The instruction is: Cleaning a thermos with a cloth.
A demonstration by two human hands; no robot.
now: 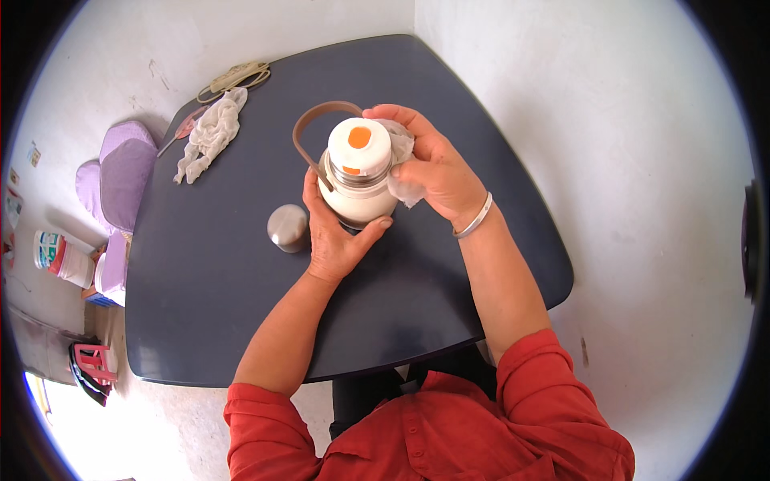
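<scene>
A cream vacuum flask [360,205] with a brown carrying handle [305,127] and a white stopper [374,147] bearing orange marks is held over the dark table. My left hand [337,237] grips the flask's body low down, thumb to the right and fingers on the left side. In my right hand [436,168] is a thin white cloth or tissue [404,187], pressed between thumb and fingers against the right side of the flask's neck and stopper. A brushed metal cup [289,228] stands on the table just left of my left hand.
On the dark table [222,288], at the back left, lie a crumpled white cloth [215,129], a pink fly swatter [189,123] and a power strip with its cord [236,77]. Purple padded chairs [129,174] stand at the left edge. Walls adjoin the table's back and right.
</scene>
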